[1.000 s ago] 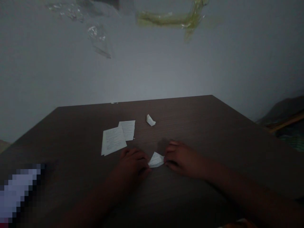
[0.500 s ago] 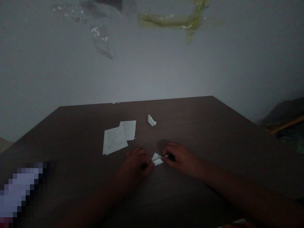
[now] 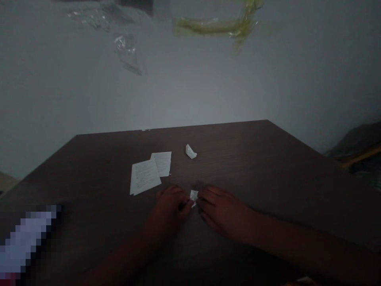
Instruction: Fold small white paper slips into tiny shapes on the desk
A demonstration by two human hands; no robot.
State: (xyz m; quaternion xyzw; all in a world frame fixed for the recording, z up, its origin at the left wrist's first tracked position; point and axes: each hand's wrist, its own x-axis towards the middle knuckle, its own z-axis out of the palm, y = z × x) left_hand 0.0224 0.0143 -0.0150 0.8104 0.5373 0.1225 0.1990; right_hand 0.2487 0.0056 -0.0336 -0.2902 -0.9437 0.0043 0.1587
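Note:
A small folded piece of paper (image 3: pixel 193 195) lies on the brown table between my two hands, its sides partly covered by fingers. My left hand (image 3: pixel 173 202) is closed, thumb and fingers pinching the paper's left edge. From the right, my right hand (image 3: pixel 218 206) has its fingers together, pressed over the paper's right part. Just beyond them sits a small folded paper shape (image 3: pixel 191 151), touched by neither hand. Several printed paper sheets (image 3: pixel 145 177) overlap to the left of it.
The table (image 3: pixel 238 151) meets a pale wall (image 3: pixel 208 87) at its back edge. Yellowed tape (image 3: pixel 208 27) and clear tape (image 3: pixel 127 51) stick to the wall. A blurred-out, pixelated object (image 3: pixel 26 242) lies at the left front. Dark items stand beyond the table's right side.
My right hand has moved left over the folded paper, covering more of it. Less of the paper shows now. My left hand has shifted slightly right, keeping its pinch.

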